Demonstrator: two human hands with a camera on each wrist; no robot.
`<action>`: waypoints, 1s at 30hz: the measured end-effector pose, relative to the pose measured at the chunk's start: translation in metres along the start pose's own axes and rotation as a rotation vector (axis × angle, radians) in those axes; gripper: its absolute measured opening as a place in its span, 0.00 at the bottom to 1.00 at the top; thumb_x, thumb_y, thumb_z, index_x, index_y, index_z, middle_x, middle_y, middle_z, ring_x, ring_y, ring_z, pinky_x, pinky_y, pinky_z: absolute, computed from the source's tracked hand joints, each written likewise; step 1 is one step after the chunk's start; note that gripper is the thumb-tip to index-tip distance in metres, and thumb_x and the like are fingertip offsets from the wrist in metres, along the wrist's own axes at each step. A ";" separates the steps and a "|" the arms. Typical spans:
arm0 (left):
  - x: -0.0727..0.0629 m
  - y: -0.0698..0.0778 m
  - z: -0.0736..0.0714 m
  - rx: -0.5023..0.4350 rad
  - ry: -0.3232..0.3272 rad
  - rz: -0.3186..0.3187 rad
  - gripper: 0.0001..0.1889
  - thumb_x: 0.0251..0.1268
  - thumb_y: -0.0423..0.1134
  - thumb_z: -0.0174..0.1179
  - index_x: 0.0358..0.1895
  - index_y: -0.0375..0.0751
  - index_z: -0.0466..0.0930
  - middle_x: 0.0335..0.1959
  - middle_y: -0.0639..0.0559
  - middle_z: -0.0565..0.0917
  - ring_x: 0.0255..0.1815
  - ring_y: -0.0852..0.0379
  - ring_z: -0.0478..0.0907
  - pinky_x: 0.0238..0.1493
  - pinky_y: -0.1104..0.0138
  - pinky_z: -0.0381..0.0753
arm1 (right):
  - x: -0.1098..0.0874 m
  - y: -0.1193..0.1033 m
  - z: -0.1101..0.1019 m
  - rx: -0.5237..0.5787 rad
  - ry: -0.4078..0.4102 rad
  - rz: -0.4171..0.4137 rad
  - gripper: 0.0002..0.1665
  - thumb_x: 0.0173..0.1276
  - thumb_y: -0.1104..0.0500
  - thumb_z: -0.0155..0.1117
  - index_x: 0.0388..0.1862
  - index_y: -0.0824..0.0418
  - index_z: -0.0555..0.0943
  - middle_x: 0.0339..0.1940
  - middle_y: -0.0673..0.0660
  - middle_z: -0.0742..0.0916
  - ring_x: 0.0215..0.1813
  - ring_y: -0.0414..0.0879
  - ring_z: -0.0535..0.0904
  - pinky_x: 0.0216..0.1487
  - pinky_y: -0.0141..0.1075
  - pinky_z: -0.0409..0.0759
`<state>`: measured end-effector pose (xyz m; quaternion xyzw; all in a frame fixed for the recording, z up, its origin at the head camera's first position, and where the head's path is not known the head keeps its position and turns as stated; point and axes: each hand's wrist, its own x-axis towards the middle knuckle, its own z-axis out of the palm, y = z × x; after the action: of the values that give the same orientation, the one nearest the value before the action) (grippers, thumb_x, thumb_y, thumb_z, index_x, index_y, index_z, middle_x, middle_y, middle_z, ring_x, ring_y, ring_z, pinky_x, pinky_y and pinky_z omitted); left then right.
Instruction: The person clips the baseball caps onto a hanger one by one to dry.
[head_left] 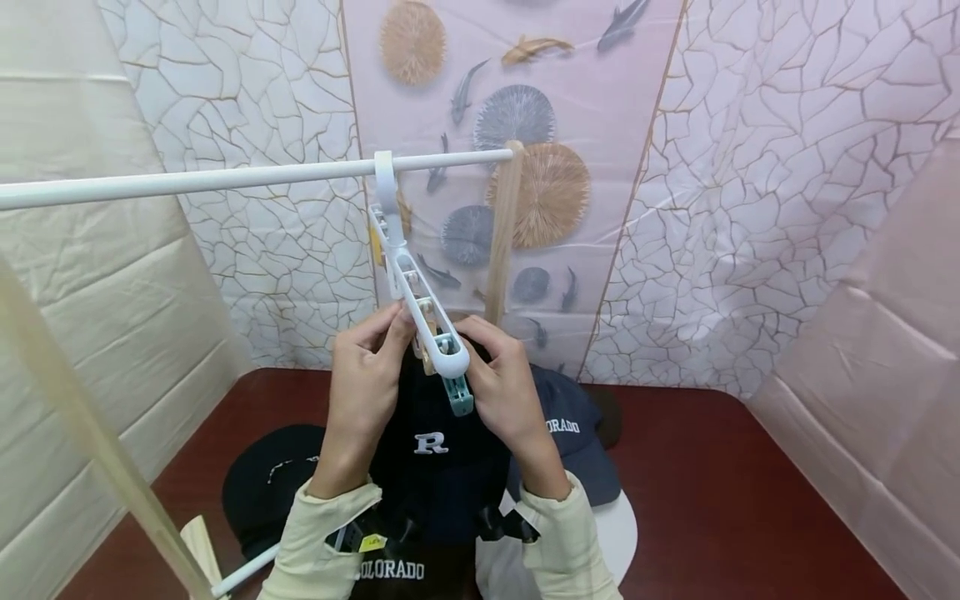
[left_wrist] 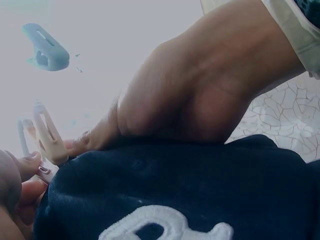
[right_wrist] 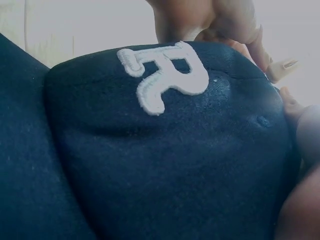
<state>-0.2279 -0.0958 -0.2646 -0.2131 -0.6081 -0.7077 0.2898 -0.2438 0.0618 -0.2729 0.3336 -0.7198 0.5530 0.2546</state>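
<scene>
A dark navy cap with a raised white R hangs below a white clip hanger. With thumb and fingertips, my left hand pinches a beige clip at the edge of the cap's crown. Across from it, my right hand grips the crown near the same clip, its fingertips partly hidden behind the fabric and hanger. A teal clip hangs from the hanger's near end. In the right wrist view the cap fills most of the picture, with fingers at its upper and right edges.
The hanger hooks over a white rail on a wooden post. Below, on the dark red table, lie a black cap, a grey-blue cap, a white brim and a dark COLORADO cap.
</scene>
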 end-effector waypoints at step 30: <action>0.001 0.002 -0.006 0.042 -0.079 -0.044 0.15 0.81 0.37 0.60 0.60 0.30 0.86 0.55 0.41 0.88 0.55 0.59 0.82 0.64 0.63 0.80 | 0.002 0.001 -0.001 0.023 0.026 -0.017 0.10 0.80 0.65 0.60 0.45 0.67 0.88 0.41 0.58 0.88 0.46 0.45 0.81 0.52 0.35 0.77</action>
<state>-0.2273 -0.1018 -0.2631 -0.2212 -0.6382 -0.6922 0.2541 -0.2462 0.0629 -0.2721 0.3355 -0.7072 0.5633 0.2646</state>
